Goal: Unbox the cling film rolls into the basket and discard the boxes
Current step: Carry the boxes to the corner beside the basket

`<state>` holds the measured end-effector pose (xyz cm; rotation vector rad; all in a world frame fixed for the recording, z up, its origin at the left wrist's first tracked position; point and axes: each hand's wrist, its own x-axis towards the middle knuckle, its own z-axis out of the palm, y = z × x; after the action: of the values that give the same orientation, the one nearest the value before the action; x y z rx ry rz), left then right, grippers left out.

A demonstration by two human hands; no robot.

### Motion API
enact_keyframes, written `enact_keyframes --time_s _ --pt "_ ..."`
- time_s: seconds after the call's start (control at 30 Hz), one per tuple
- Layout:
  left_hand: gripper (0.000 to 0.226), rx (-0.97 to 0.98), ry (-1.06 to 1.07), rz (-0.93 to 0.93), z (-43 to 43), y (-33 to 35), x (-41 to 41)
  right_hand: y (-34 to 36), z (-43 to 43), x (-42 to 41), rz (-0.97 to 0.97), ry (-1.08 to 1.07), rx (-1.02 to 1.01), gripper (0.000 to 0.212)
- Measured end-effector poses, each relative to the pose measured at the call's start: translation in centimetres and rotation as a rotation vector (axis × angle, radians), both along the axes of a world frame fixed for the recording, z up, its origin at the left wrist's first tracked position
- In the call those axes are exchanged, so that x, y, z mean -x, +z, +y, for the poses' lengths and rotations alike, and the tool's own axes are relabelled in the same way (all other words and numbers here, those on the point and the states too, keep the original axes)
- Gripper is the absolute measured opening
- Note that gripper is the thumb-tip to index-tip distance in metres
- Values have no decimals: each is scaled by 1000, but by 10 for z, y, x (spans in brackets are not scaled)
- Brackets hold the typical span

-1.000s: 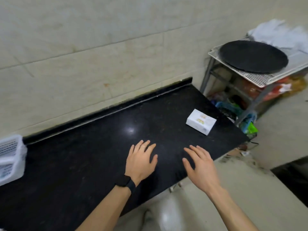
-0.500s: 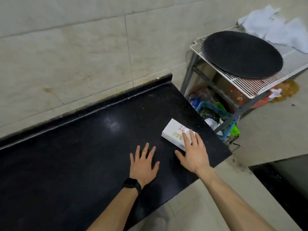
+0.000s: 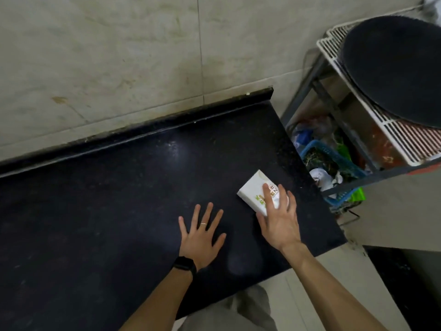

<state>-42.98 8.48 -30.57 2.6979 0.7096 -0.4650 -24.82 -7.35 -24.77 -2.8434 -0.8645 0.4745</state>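
Black counter, near right corner: white cling film box lying flat for pickup, right hand closing over it, thumb and fingers around its sides; left hand splayed flat, empty, apparently bracing.

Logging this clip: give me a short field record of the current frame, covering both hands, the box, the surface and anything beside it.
left hand: flat on the counter, fingers spread, holding nothing
right hand: fingers laid over the box, thumb at its near edge
box: white, closed, lying on the counter near its right end
counter: black, glossy
rack: right of the counter, round black pan on top
basket: not in view
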Motion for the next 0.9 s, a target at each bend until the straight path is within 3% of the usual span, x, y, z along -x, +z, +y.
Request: enact_keyframes --time_s 0.17,0.27,0.57,0.9 --pt "62 63 12 4 4 10 -5 9 -3 -10 92 -2 -77 82" --pt "57 102 183 -103 7 33 -3 21 -3 -12 165 13 -178 83" --pt "58 -46 663 -196 -4 91 119 66 41 65 217 498 -307 80" --pt "60 -325 1170 -226 -22 165 324 123 130 231 291 1051 -446 80"
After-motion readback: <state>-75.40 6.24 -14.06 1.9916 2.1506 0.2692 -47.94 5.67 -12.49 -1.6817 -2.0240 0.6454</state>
